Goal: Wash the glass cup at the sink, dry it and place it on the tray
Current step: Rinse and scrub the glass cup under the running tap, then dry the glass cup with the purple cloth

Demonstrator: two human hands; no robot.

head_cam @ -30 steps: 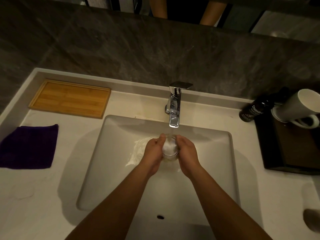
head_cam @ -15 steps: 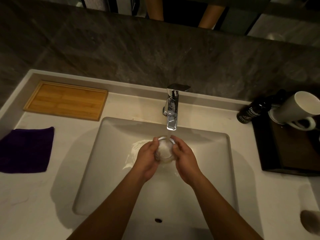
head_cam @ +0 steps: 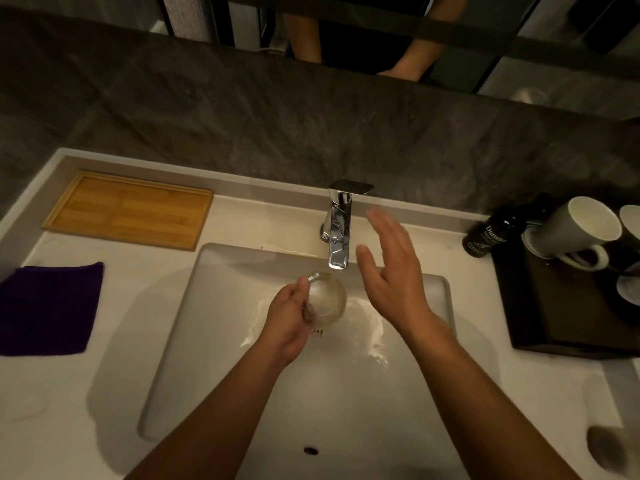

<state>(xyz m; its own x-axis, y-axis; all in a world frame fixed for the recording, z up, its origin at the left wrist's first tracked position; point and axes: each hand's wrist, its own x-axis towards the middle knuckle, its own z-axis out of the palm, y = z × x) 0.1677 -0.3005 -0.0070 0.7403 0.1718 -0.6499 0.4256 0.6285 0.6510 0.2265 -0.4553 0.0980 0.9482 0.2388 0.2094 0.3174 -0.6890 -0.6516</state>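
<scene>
Foamy glass cup [head_cam: 325, 299] over sink [head_cam: 214, 306]

Only thing readable from here is the little dark bottle [head_cam: 486, 237] on the right of the counter, next to the mugs. White lettering says "Dunster", with a smaller line under it starting "Hand" and the rest too tiny to read.

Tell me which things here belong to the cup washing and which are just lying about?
In use: clear glass cup in left hand; right hand, open; chrome tap; white sink; purple cloth; bamboo tray.
Lying about: dark bottle; grey mugs.
</scene>
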